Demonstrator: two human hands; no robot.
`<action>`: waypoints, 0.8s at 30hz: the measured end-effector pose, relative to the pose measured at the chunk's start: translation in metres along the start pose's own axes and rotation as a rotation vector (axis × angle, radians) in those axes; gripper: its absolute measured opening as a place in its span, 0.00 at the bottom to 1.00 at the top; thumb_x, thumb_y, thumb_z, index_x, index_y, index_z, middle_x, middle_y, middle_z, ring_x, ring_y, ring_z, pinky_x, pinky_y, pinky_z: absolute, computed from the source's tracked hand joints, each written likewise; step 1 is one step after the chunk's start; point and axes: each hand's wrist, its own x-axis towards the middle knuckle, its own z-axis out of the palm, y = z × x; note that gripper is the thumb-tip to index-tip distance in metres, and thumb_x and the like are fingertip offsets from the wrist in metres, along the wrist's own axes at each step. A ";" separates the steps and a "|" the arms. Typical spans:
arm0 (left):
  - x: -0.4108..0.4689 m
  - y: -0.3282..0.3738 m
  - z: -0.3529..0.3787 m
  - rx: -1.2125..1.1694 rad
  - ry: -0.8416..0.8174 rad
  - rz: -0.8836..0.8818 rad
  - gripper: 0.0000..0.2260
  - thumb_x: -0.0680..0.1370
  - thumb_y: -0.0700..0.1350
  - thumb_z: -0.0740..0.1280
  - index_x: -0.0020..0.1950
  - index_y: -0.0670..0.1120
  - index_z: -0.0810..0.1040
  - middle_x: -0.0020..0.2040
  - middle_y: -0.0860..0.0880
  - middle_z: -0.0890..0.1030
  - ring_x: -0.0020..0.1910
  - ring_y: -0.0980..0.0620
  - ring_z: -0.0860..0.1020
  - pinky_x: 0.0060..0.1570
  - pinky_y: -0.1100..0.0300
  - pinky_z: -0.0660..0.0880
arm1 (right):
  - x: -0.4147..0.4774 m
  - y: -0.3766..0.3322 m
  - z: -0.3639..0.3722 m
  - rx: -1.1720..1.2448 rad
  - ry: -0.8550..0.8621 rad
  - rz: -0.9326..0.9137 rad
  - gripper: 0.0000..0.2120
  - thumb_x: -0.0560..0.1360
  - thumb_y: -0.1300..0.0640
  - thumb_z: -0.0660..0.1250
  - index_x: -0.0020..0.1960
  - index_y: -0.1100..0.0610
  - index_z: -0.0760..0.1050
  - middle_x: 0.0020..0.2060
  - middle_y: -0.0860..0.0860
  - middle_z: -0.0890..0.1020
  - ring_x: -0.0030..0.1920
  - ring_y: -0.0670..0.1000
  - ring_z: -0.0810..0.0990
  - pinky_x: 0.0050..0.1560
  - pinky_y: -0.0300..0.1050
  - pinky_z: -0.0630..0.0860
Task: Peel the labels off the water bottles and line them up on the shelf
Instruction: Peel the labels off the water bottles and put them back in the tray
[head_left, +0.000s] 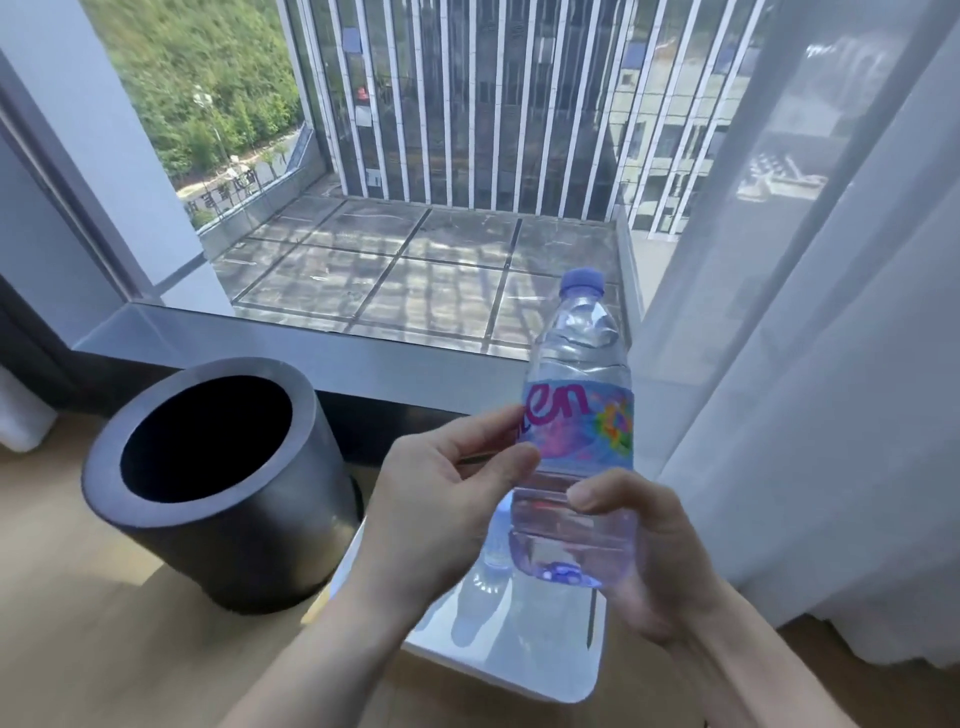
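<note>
A clear water bottle (574, 364) with a purple cap is held upright in front of me, above a white surface. Around its middle runs a colourful label (592, 431) with pink lettering. My right hand (639, 561) grips the lower part of the bottle from the right side. My left hand (441, 499) pinches the left edge of the label between thumb and forefinger. Behind the held bottle, part of another clear bottle (496, 540) stands on the white surface.
A dark cylindrical bin (218, 519) with an open top stands on the wooden floor at the left. A white table or shelf (519, 649) lies below my hands. A grey window sill (311, 353) runs behind, and a sheer white curtain (831, 415) hangs at the right.
</note>
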 end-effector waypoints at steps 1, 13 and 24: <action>0.001 -0.002 0.001 0.013 0.043 -0.003 0.12 0.71 0.36 0.72 0.52 0.47 0.83 0.43 0.55 0.87 0.40 0.63 0.83 0.40 0.72 0.76 | 0.000 -0.001 -0.002 0.027 -0.007 0.004 0.33 0.47 0.60 0.74 0.53 0.63 0.80 0.44 0.60 0.83 0.41 0.59 0.82 0.41 0.50 0.81; 0.002 -0.017 0.021 -0.151 -0.189 -0.094 0.25 0.64 0.44 0.77 0.59 0.57 0.75 0.50 0.51 0.86 0.48 0.53 0.84 0.48 0.61 0.80 | 0.002 -0.006 0.005 0.124 0.105 -0.078 0.32 0.73 0.38 0.55 0.60 0.63 0.77 0.53 0.61 0.84 0.51 0.59 0.84 0.49 0.52 0.82; 0.013 -0.024 0.007 -0.539 -0.410 -0.311 0.32 0.57 0.44 0.70 0.61 0.37 0.74 0.52 0.35 0.79 0.49 0.36 0.77 0.52 0.42 0.73 | 0.002 -0.008 0.014 -0.009 0.132 -0.050 0.31 0.72 0.35 0.54 0.51 0.58 0.83 0.47 0.57 0.85 0.47 0.57 0.84 0.53 0.56 0.78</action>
